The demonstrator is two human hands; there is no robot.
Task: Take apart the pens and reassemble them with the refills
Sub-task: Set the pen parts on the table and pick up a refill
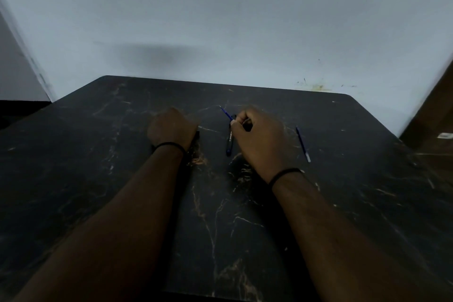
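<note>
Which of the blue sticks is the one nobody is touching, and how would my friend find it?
Start at the dark marbled table and find the right hand. Just to its right, a thin blue refill lies alone on the tabletop, with a pale near end. The other blue refill pokes out of that hand's fingers, beside a thicker black pen.

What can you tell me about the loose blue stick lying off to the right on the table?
It looks like a pen refill: a thin, straight blue rod, seemingly plastic, with a pale, whitish near end. It lies flat on the dark marbled table, angled slightly, to the right of the right hand. Nothing touches it but the tabletop.
</note>
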